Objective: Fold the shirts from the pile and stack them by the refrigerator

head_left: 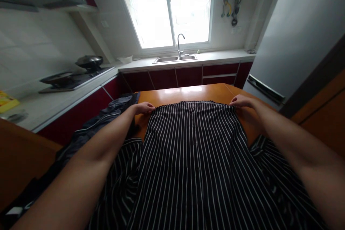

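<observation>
A black shirt with white stripes [172, 143] lies spread front side up, its row of buttons running down the middle. My left hand [145, 107] pinches the far left corner of the shirt. At the far right corner, my right hand [240, 101] grips the same edge, which is stretched between both hands. One striped sleeve [126, 172] lies bunched on the left, and the other sleeve [280, 169] trails off under my right forearm. The near end of the shirt runs out of view.
Beneath the shirt is an orange-brown wooden table [167, 95]. Dark clothes [99, 118] are heaped along its left side. Beyond stand a counter with a sink [175, 58], a stove with a wok [90, 61] at left, and a grey fridge [293, 36] at right.
</observation>
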Tool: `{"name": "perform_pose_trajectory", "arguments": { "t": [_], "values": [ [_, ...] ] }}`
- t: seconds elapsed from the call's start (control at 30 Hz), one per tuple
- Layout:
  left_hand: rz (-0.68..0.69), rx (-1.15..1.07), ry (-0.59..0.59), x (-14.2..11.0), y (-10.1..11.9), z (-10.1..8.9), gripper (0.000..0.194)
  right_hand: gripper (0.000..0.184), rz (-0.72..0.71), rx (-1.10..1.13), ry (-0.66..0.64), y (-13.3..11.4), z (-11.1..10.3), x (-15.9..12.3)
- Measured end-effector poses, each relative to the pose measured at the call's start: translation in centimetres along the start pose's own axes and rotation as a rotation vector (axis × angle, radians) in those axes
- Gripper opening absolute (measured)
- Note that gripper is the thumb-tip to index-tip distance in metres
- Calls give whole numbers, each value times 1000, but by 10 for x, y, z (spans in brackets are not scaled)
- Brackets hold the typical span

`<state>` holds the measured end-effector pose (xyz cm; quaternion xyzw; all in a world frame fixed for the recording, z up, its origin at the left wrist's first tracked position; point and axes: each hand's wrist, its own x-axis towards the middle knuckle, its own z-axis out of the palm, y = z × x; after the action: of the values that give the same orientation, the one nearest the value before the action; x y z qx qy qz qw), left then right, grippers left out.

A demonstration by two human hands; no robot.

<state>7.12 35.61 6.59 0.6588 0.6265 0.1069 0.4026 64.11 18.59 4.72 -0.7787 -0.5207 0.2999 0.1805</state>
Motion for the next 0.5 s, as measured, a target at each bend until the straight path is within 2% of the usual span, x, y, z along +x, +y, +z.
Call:
{"name": "perform_pose_trajectory", "arguments": {
  "t": [0.07, 0.13, 0.23, 0.3, 0.4, 0.5],
  "values": [
    [12, 42, -49, 3, 3, -6, 20, 11, -10, 11, -85, 1, -8, 3],
    [83, 159, -55, 6, 7, -11, 18, 15, -53, 7, -146, 2, -16, 7],
    [190, 327, -2, 11, 13, -17, 12, 9, -99, -49, -168, 1, -26, 16],
    [202, 385, 29, 14, 17, -19, 7, 3, -110, -127, -153, -1, -29, 22],
    [202, 496, 92, 19, 23, -20, 11, 9, -119, -258, -29, -6, -27, 30],
    [208, 588, 155, 20, 28, -14, 14, 17, -137, -254, 215, -9, -17, 34]
  ]
}}
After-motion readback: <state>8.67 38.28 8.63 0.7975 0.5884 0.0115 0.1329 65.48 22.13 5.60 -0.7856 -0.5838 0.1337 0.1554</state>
